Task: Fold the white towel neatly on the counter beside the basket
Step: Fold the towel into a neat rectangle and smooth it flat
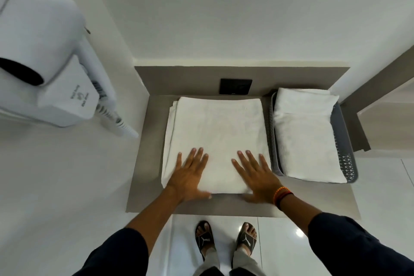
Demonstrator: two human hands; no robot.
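A white towel [216, 127] lies folded into a thick rectangle on the grey counter [152, 159], just left of the grey basket [346, 159]. My left hand [190, 175] rests flat on the towel's near left part, fingers spread. On the near right part my right hand [257, 177] lies flat too, fingers apart, with bands on its wrist. Both thumbs reach past the towel's near edge. Neither hand holds anything.
The basket holds another folded white towel [307, 134]. A black wall socket [235, 86] sits behind the towel. A white wall-mounted hair dryer [44, 51] hangs at the left. A wooden shelf [380, 87] juts in at the right. My sandalled feet stand below the counter edge.
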